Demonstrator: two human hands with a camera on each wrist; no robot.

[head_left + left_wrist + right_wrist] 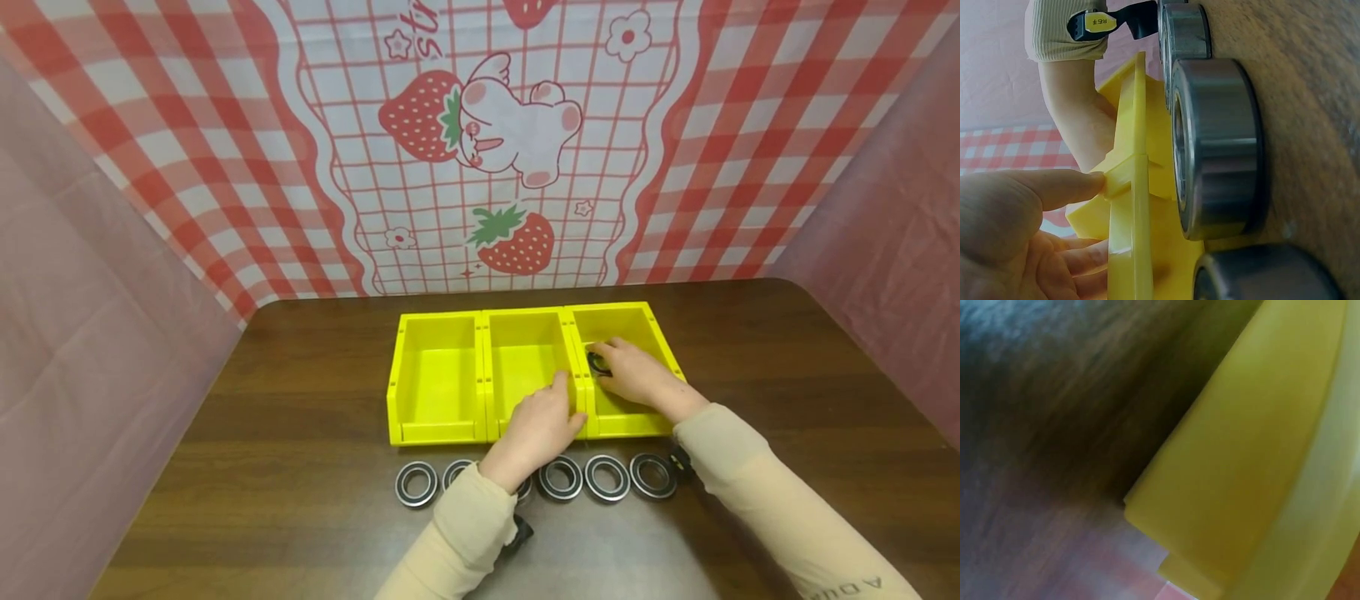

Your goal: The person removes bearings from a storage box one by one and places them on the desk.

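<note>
Inside the right-hand yellow bin (622, 423), my right hand (633, 374) grips a dark-rimmed ball bearing (594, 364) against the left part of the bin; the fingers partly cover it. My left hand (536, 429) rests on the front of the middle yellow bin (517, 329), its index finger extended along the divider. In the left wrist view the thumb (1072, 187) presses the bin's rim, while the other fingers lie behind the front wall. Only the outer bin wall (1241, 456) fills the right wrist view; the right hand's grip is hidden there.
Several metal bearings, such as the leftmost bearing (416, 502) and the rightmost bearing (652, 496), lie flat in a row before the bins. My left forearm partly covers the row. The left yellow bin (438, 433) adjoins the middle one. A checked strawberry cloth (525, 125) hangs behind.
</note>
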